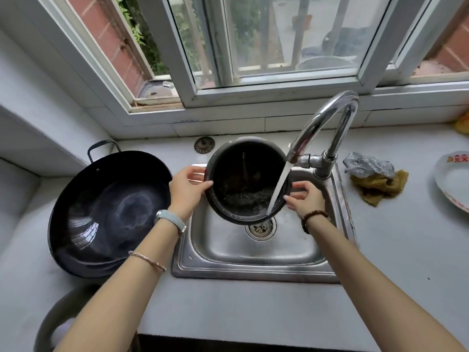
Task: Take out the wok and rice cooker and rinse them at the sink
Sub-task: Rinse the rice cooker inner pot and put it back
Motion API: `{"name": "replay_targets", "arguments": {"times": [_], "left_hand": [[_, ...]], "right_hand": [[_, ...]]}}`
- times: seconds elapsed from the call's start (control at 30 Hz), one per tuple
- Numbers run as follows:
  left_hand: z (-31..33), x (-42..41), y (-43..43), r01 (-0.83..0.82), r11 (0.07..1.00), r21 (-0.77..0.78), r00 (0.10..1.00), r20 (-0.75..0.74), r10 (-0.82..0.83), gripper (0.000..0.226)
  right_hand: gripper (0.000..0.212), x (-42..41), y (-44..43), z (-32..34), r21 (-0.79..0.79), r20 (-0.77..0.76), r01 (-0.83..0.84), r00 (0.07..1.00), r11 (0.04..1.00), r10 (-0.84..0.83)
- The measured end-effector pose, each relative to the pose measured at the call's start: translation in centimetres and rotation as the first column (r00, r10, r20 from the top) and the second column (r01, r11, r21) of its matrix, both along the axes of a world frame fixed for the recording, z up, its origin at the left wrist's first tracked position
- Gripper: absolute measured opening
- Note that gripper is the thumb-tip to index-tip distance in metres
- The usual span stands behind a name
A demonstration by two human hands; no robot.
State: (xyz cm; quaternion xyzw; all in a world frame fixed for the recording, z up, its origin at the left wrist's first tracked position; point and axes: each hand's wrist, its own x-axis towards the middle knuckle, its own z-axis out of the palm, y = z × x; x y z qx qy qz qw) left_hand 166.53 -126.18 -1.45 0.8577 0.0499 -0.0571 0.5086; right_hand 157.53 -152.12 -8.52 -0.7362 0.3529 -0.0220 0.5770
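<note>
- Left grip [186,190] and right grip [305,199] grasp opposite sides of the round, dark rice cooker pot [241,171].
- Curved chrome faucet [327,118] pours water inside.
- Glossy black wok [109,212] lies beside the steel sink [253,274].

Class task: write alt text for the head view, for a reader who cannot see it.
The left hand and right hand hold a rice cooker pot tilted over the sink as water from the tap streams into it. A black wok rests on the counter to its left; cloths lie at right.

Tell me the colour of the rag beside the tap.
Mustard yellow rag, clearest in head view.
</note>
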Motion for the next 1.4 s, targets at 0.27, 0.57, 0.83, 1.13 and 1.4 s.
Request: {"name": "replay_targets", "arguments": {"times": [0.27,0.57,0.83,1.13,1.4], "left_hand": [[1.7,-0.2,0.7,-0.002,1.0,0.022,0.991,-0.133,0.005,0.026],[2.5,-1.4,0.0,0.055,0.991,0.125,0.964,-0.267,-0.02,0.024],[4.0,-1.8,0.4,0.029,0.986,0.162,0.961,-0.278,0.017,0.022],[6.5,-2.7,0.2,0.05,0.976,0.211,0.966,-0.257,0.006,0.016],[11.4,-2.5,-1.8,0.094,0.933,0.346,0.99,-0.128,-0.053,0.016]], "right_hand": [[0.024,-2.1,0.9,-3.2,0.122,-0.154,-0.143,0.975,0.982,0.161],[0.019,-5.6,1.7,-3.2,0.345,-0.233,-0.163,0.939,0.925,0.252],[0.023,-6.6,3.0,-2.4,0.359,-0.193,-0.245,0.925,0.901,0.328],[0.017,-7.3,4.3,-0.8,0.423,-0.234,-0.177,0.926,0.889,0.296],[0.014,-7.3,7.8,1.5,0.534,-0.238,-0.073,0.943,0.843,0.232]]}}
